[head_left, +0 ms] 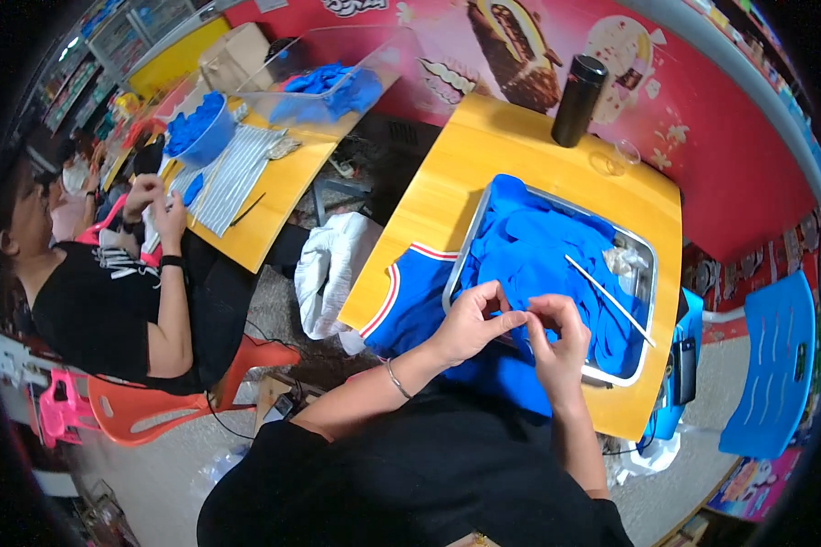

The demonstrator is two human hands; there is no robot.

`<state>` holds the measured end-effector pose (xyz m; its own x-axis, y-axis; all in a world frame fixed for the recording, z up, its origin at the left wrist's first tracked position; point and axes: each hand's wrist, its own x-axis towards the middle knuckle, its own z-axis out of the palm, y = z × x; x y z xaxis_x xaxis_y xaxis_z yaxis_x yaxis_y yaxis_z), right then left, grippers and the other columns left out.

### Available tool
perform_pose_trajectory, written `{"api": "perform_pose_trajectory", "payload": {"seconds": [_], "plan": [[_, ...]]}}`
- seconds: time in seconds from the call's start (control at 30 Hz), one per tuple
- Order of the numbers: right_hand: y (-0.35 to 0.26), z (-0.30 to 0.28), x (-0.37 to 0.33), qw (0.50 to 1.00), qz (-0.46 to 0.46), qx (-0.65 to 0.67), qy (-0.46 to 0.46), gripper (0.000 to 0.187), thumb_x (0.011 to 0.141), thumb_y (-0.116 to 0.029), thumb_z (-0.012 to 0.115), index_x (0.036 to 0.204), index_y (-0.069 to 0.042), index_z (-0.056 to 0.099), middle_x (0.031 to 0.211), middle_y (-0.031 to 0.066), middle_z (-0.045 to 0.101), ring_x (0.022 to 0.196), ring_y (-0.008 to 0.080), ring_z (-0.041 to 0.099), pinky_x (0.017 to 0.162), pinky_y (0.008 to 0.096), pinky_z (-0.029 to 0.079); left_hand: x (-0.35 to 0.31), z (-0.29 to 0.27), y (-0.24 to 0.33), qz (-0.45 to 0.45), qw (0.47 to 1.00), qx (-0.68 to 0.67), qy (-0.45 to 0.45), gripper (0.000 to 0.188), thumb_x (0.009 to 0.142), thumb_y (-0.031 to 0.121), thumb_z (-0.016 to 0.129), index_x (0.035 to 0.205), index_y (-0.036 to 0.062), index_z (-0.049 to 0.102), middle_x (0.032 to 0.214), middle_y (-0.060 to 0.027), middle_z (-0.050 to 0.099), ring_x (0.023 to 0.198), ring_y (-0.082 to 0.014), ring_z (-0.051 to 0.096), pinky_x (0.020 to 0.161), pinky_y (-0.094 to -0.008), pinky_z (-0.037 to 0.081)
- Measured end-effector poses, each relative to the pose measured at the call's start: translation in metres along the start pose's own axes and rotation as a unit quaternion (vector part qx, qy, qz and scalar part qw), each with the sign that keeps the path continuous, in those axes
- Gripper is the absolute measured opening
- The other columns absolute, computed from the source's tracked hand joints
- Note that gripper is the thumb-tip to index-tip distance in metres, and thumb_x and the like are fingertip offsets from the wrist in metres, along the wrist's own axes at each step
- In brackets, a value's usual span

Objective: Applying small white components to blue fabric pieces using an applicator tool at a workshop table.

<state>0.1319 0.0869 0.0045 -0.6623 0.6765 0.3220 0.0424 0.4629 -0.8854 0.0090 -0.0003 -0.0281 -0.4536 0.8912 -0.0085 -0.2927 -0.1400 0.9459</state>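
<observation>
Head view: bright-blue, fabric-like pieces [529, 237] lie heaped in a rectangular silver metal tray [650, 283] on a yellow wooden table [456, 173]. Above the tray's near edge, the left hand [472, 324] and right hand [561, 342] meet, fingertips pinched; I cannot tell whether they grip anything. A slim white stick [607, 298] reaches the tray's right edge; a black cylindrical bottle [579, 100] stands near the table's far edge.

I note one view: head-worn fisheye, facing down and forward; left hand [472, 321] and right hand [559, 345] close, near centre; worktop [447, 178] beyond, wall [739, 205] farther off.
</observation>
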Motion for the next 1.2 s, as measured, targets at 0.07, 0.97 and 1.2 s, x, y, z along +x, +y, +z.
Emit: {"api": "perform_pose_trajectory", "payload": {"seconds": [0.07,0.97,1.2], "plan": [[-0.002,0.002,-0.001,0.999,0.006,0.032,0.023,0.012,0.082,0.005,0.061,0.092,-0.001,0.057,0.084,0.0036,0.057,0.074,0.0073,0.056,0.066,0.0198,0.045,0.001,-0.002,-0.004,0.010,0.999,0.031,0.003,0.024,0.081,0.011,0.070,0.075,0.0070,0.047,0.070,0.0027,0.049,0.064,-0.0033,0.045,0.055,-0.0187,0.038],[0.006,0.024,0.003,0.965,-0.085,-0.241,0.052,0.027,0.077,0.008,0.055,0.103,0.000,0.056,0.095,0.0159,0.053,0.078,0.0293,0.055,0.068,0.0380,0.046,0.005,0.010,-0.016,0.231,0.922,0.282,0.132,0.015,0.074,0.002,0.056,0.086,-0.0034,0.049,0.084,-0.0175,0.050,0.081,-0.0347,0.053,0.069,-0.0394,0.043],[0.013,0.028,0.012,0.960,-0.101,-0.261,-0.005,0.019,0.080,0.006,0.052,0.099,0.002,0.055,0.089,0.0172,0.054,0.080,0.0320,0.056,0.069,0.0385,0.046,-0.005,-0.001,-0.016,0.202,0.933,0.271,0.124,0.018,0.079,0.009,0.062,0.089,-0.0031,0.054,0.085,-0.0105,0.051,0.075,-0.0207,0.053,0.063,-0.0324,0.043]]}}
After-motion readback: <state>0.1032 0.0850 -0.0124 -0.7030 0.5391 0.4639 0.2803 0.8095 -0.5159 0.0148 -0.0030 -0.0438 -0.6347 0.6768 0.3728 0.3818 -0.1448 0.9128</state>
